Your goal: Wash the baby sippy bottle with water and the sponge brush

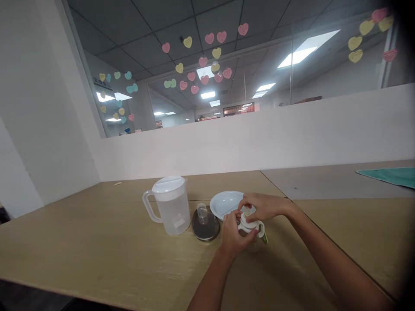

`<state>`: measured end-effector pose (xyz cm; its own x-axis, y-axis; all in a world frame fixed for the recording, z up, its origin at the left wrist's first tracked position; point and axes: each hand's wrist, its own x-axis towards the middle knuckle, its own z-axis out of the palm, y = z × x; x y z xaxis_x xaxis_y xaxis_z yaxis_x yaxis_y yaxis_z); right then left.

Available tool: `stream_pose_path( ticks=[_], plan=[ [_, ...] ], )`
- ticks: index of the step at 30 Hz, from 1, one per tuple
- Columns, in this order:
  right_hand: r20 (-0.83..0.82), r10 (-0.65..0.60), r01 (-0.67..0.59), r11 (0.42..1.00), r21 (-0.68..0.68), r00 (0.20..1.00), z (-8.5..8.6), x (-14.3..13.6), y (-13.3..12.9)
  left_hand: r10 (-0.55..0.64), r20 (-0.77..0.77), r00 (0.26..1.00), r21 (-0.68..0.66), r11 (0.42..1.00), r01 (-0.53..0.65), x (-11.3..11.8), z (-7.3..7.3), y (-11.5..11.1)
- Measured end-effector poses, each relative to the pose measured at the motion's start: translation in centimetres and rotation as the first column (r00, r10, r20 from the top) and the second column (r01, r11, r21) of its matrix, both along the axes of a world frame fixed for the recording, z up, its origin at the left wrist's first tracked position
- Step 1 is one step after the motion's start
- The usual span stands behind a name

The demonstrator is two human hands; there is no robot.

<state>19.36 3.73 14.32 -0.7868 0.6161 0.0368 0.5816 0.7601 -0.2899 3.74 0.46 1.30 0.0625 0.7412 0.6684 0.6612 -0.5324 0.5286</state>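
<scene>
Both hands gripped the baby bottle [251,229] standing on the surface [97,242]: left hand [234,235] closed around its body, right hand [264,206] pinching the top. It was probably light, rigid, slippery plastic; hold the body.

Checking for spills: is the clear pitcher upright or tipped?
Upright. The pitcher stands on its base on the table, white lid on top, handle to the side.

Pitcher [169,205] at left on table [97,242]; round lid [205,225] just right of it, small cap [202,213] on top; plate [224,203] behind right; cloth [391,176] far right.
</scene>
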Motion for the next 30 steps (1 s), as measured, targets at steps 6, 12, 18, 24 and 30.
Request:
stream_pose_path(
  ticks=[6, 12, 18, 24, 30],
  plan=[
    [-0.038, -0.019, 0.02, 0.999, 0.043, 0.999, -0.1, -0.3, -0.2, -0.012, -0.014, 1.0, 0.009, 1.0, 0.012, 0.0, -0.3, 0.2],
    [-0.03, -0.186, 0.188, 0.976, 0.113, 0.982, -0.9, -1.4, 0.3, 0.001, -0.005, 1.0, -0.005, 1.0, -0.001, 0.1, -0.2, 0.2],
    [-0.016, -0.231, 0.231, 0.965, 0.126, 0.973, -0.6, -1.3, -0.1, 0.02, -0.054, 0.998, 0.044, 0.999, -0.018, 0.0, -0.3, 0.3],
    [-0.031, -0.175, 0.178, 0.967, 0.184, 0.984, -0.8, -1.4, -0.2, 0.039, -0.116, 0.992, 0.142, 0.99, -0.023, -0.1, -0.2, 0.4],
    [-0.017, -0.194, 0.193, 0.959, 0.206, 0.981, -1.3, -1.7, 0.3, 0.082, -0.186, 0.979, 0.221, 0.974, -0.04, 0.1, -0.5, 1.0]
  ],
)
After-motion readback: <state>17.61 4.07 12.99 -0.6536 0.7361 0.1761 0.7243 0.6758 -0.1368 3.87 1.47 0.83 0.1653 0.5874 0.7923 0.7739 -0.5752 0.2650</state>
